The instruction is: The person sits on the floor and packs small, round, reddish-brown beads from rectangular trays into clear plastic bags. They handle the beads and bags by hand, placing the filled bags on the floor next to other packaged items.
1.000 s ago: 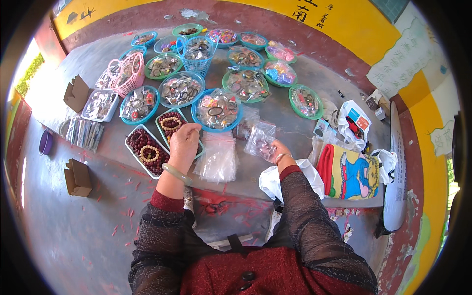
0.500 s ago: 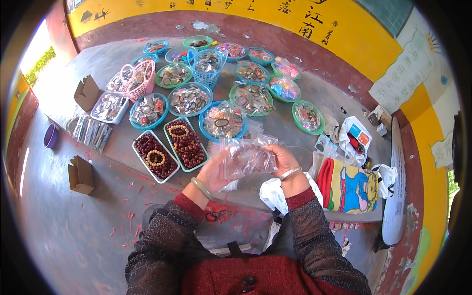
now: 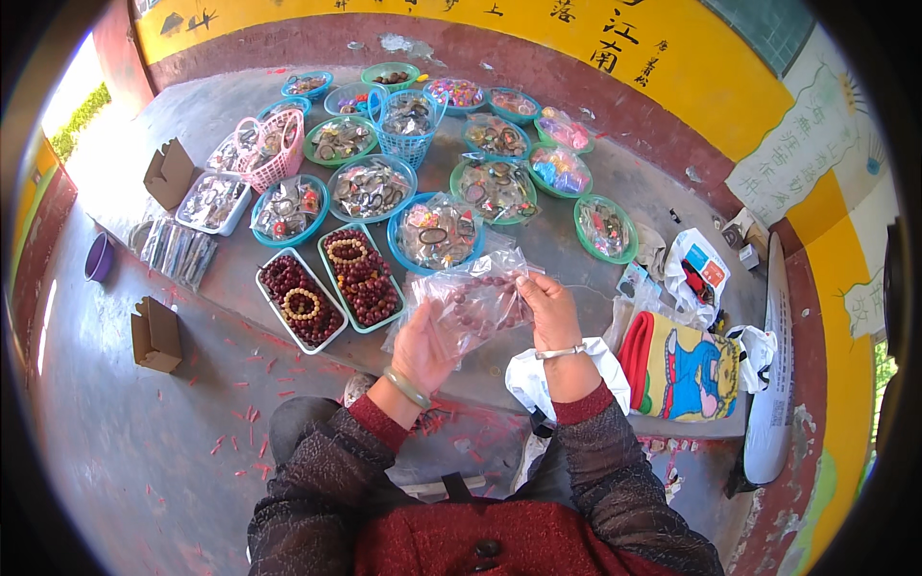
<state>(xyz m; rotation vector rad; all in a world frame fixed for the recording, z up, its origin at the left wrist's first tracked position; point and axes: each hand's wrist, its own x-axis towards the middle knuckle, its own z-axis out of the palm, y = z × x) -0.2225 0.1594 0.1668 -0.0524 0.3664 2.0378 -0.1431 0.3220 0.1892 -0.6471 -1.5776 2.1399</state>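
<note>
Between my two hands is a clear plastic bag (image 3: 451, 336) with a dark reddish bead bracelet (image 3: 480, 305) showing through it. My left hand (image 3: 424, 348) grips the bag's left side, with the fingers partly hidden behind the plastic. At the upper right of the bag, my right hand (image 3: 550, 305) pinches it between thumb and fingers. Just beyond and to the left stand two pale trays of dark red bead bracelets, a left tray (image 3: 331, 344) and a right tray (image 3: 369, 327), each with a light tan bracelet on top.
Several round basins, such as a blue basin (image 3: 400, 259), hold bagged trinkets on the raised platform. A pink basket (image 3: 274, 175) and a blue basket (image 3: 406, 154) stand among them. To the right lie a folded colourful blanket (image 3: 684, 370) and a white plastic bag (image 3: 519, 379). An open cardboard box (image 3: 157, 338) stands left.
The bag has been spread and tilted, its right end higher, and the bracelet shows more plainly. My right hand has turned more upright; my left hand has shifted slightly right and down.
</note>
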